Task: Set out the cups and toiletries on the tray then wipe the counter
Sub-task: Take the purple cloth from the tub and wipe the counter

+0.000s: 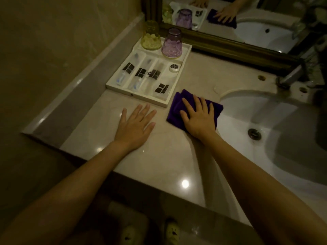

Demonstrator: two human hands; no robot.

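A white divided tray [123, 91] sits on the beige counter [164, 156] near the back left. A yellow-green cup [151, 36] and a purple cup [172, 44] stand upside down in its far section. Wrapped toiletry packets [139, 75] lie in the long slots, and a small round item [174, 67] is at the right. My right hand [198, 115] presses flat on a folded purple cloth [177, 110] just right of the tray's front corner. My left hand [135, 124] rests flat on the counter in front of the tray, fingers spread.
A white sink basin [265, 121] with a drain [254, 133] lies to the right, a chrome tap [292, 75] behind it. A dark-framed mirror [230, 45] runs along the back. The wall and a raised ledge [70, 89] bound the left side.
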